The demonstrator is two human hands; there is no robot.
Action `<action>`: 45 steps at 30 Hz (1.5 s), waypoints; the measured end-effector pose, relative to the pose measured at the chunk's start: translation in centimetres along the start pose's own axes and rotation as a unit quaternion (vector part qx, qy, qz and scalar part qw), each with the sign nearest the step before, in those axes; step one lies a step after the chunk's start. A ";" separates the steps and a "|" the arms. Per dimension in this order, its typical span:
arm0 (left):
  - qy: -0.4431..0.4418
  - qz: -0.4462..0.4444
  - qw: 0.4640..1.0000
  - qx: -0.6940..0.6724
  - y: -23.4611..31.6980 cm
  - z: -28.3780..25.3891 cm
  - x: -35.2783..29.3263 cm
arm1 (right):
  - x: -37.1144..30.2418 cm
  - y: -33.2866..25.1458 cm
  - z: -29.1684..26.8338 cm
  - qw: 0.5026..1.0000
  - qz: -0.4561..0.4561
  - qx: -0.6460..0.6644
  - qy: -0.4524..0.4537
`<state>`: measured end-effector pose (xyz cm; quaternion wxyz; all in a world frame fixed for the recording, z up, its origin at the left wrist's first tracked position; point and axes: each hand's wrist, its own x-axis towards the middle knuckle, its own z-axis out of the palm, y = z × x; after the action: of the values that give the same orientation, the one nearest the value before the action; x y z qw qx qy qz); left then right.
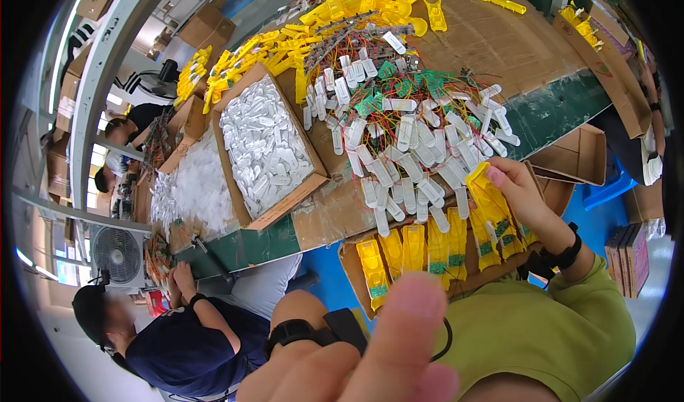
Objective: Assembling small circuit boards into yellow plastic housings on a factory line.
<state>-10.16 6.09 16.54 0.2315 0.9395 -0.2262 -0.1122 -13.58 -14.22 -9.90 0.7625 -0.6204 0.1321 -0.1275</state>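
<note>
My right hand (524, 188) grips a long yellow plastic housing (488, 192), thumb on its upper end, above an open carton (350, 270). In that carton stand several yellow housings (415, 249) in a row, some with small green circuit boards inside. Close to the camera, my left hand (356, 363) is curled with its thumb pointing up. Whatever its fingers hold, if anything, is hidden. Beyond the carton, a heap of white plastic pieces (410, 167) lies tangled with red and yellow wires and green circuit boards (434, 85).
A cardboard tray (313, 177) of white parts stands left of the heap, beside loose clear parts (199, 184). Yellow housings (263, 49) pile up behind. A co-worker in dark clothes (178, 341) sits at the left. Another carton (605, 81) stands at the right.
</note>
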 end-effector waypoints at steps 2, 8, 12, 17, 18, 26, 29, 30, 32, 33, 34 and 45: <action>0.046 -0.043 0.995 -0.079 -0.7 0.7 0.9 | -0.1 -0.6 0.1 1.000 0.018 0.020 -0.008; 0.113 0.322 0.940 0.025 -2.9 0.8 -0.3 | -0.2 -0.8 0.7 0.999 0.031 0.021 -0.002; 0.069 0.256 0.957 0.114 -2.0 0.4 -1.1 | -0.2 -0.5 0.8 1.000 0.012 0.018 0.018; 0.097 0.517 0.845 -0.099 -7.1 2.0 0.5 | -0.2 -0.3 0.7 1.000 0.013 0.015 -0.003; 0.094 0.523 0.841 -0.103 -7.9 3.6 1.5 | -0.2 0.0 0.3 1.000 0.018 0.013 0.004; -0.148 0.370 0.644 -0.654 -8.1 4.7 0.7 | -0.5 -0.2 -0.3 0.999 0.028 -0.004 0.042; -0.003 0.621 0.463 -0.633 -8.6 8.1 3.4 | -0.3 0.3 -0.2 0.999 0.021 -0.016 0.045; 0.024 0.643 0.446 -0.622 -8.5 8.4 3.6 | -0.3 0.5 -0.4 0.998 0.007 -0.037 0.051; 0.051 0.664 0.429 -0.611 -8.3 8.5 4.1 | -0.4 0.3 -0.4 0.998 0.016 -0.025 0.051; 0.035 0.676 0.407 -0.614 -8.2 8.5 4.5 | -0.4 0.3 -0.4 0.998 0.023 -0.014 0.050; 0.020 0.688 0.385 -0.616 -8.1 8.5 4.7 | -0.4 0.5 -0.5 0.998 0.024 -0.014 0.049; 0.170 0.557 0.675 -0.452 -12.1 5.4 4.6 | -0.6 1.2 -4.6 0.937 0.033 -0.331 -0.109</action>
<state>-3.35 11.35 5.50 0.6823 0.4227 -0.5862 0.1106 -15.74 -18.02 -11.97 0.5277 -0.8429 0.1038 0.0170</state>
